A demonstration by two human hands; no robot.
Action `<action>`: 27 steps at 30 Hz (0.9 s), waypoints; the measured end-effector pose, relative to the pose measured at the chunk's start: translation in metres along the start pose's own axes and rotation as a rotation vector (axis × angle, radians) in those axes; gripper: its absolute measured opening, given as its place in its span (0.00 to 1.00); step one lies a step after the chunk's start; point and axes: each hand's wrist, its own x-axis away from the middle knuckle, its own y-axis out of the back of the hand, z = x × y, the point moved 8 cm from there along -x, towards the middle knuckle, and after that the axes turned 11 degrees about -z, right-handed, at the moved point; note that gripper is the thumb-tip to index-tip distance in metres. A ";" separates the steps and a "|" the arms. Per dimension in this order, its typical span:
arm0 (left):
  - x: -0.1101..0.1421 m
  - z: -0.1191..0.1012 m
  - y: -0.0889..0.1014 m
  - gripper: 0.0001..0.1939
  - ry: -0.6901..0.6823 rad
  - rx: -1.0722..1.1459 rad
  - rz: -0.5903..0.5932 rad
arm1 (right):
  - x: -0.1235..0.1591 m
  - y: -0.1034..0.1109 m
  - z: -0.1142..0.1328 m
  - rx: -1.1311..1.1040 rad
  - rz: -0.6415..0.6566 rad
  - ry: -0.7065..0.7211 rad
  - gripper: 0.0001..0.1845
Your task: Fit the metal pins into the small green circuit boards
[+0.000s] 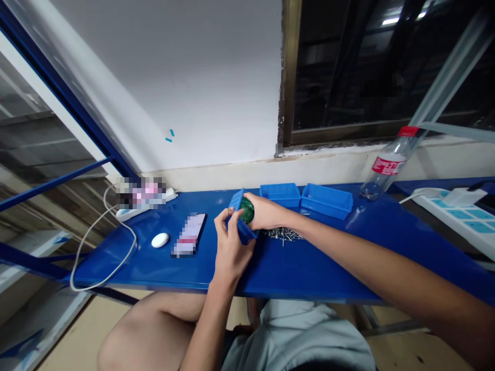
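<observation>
My left hand (232, 245) is wrapped round a small blue plastic bin (246, 232), which is tilted up off the table. From the right, my right hand (263, 210) reaches to the bin's mouth, its fingers curled and partly hidden around a dark green, glossy, rounded thing (247, 209). The kind of this green thing cannot be made out. Beneath my right wrist lies a loose pile of metal screws or nails (284, 235) on the blue table (309, 273). Beyond the pile stand two more blue bins, one (280, 196) behind my wrist and another (327, 201) to its right.
Left on the table are a phone (189, 235), a white oval case (160, 240) and a looped white cable (133, 247). A power strip (170, 196) lies at the back left. A red-capped bottle (389, 165) and another power strip (456, 211) are at the right.
</observation>
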 end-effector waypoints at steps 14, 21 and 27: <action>-0.002 -0.005 -0.005 0.42 0.005 -0.011 0.006 | -0.005 0.002 -0.013 -0.034 -0.143 -0.066 0.32; -0.005 -0.014 0.004 0.42 -0.022 0.020 -0.004 | 0.000 0.011 0.001 0.067 -0.278 -0.035 0.23; -0.017 -0.003 0.017 0.45 0.049 0.033 -0.002 | -0.003 0.035 0.008 0.079 -0.395 -0.046 0.25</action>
